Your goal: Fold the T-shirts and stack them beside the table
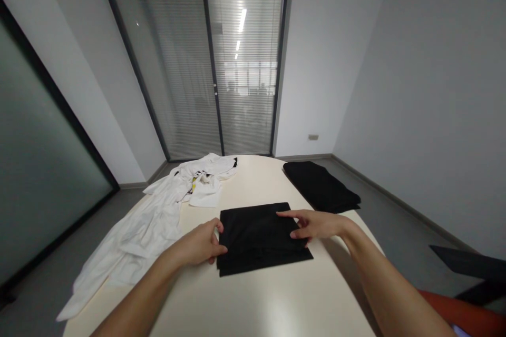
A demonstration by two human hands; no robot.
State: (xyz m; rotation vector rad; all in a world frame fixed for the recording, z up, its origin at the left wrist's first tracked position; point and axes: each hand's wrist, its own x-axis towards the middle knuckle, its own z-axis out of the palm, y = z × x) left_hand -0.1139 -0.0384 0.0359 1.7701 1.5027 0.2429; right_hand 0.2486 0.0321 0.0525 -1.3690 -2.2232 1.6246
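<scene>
A black garment point(256, 237), folded into a flat rectangle, lies on the pale table in front of me. My left hand point(205, 242) grips its left edge, fingers curled with the thumb over the cloth. At the right edge, my right hand point(310, 224) rests its index finger and thumb on top, while its other fingers bend down at the side, partly hidden. The layers show along the near edge, slightly offset. What kind of garment it is cannot be made out.
White garments point(158, 221) lie in a loose heap along the table's left side. A folded black stack point(322, 187) sits at the right rim of the rounded table point(272, 305). Beyond are glass doors with blinds point(241, 63). An orange and black chair point(462, 310) is at lower right.
</scene>
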